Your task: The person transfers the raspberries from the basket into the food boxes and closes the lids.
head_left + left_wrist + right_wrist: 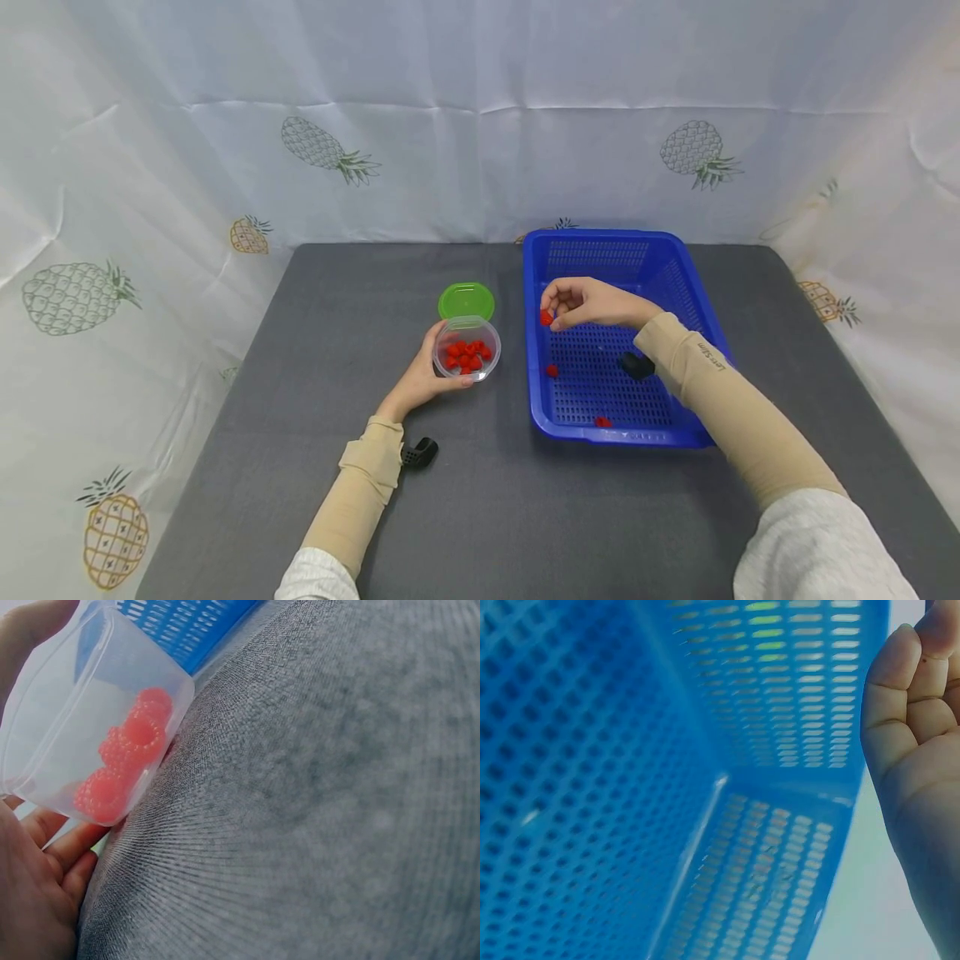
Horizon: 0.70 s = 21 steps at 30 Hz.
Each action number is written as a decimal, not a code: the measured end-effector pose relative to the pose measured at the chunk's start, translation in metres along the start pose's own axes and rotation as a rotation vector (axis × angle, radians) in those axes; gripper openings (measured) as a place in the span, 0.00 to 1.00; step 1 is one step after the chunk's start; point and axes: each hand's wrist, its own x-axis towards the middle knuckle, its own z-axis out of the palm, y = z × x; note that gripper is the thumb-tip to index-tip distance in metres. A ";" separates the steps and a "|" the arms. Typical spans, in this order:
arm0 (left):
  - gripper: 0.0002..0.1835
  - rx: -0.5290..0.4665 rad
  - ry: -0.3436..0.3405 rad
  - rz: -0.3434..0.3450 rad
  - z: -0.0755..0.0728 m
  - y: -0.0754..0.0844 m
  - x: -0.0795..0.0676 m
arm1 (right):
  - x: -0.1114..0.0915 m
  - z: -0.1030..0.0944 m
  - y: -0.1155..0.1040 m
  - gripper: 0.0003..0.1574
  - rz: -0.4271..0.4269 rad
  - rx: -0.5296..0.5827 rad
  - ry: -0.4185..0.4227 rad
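My left hand (pixel 422 382) grips a clear plastic cup (pixel 491 337) by its side, thumb at the near rim and fingers round the far side. Several red raspberries (pixel 124 754) lie in the bottom of the cup, which looks tilted in the left wrist view. Over the left part of a blue perforated basket (pixel 536 392), my right hand (pixel 596 303) pinches one raspberry (pixel 546 317) between thumb and fingertips. The right wrist view shows that hand's palm side but not the berry. Inside the basket, one raspberry (pixel 552 370) lies near the left wall and another (pixel 602 422) at the near side.
A round green lid (pixel 466 302) lies on the dark grey table (pixel 315 367) just behind the cup. The basket's raised walls stand to the right of the cup. White pineapple-print curtains (pixel 480 175) hang along the back and sides. A black wrist device (pixel 420 452) sits by the left forearm.
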 end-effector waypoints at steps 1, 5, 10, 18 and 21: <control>0.53 0.000 0.000 0.002 0.000 0.000 0.000 | 0.003 0.001 -0.003 0.19 -0.004 0.006 0.001; 0.52 0.000 0.002 0.009 0.000 0.000 0.000 | 0.016 0.008 -0.014 0.19 -0.019 0.031 0.009; 0.53 -0.008 0.006 0.005 -0.001 0.002 0.000 | 0.034 0.018 -0.024 0.19 -0.035 0.043 0.012; 0.53 -0.007 -0.003 -0.010 -0.001 0.000 0.001 | 0.057 0.033 -0.028 0.18 -0.077 0.064 -0.033; 0.53 -0.006 -0.002 -0.014 -0.001 -0.001 0.001 | 0.063 0.036 -0.029 0.18 -0.077 0.055 -0.053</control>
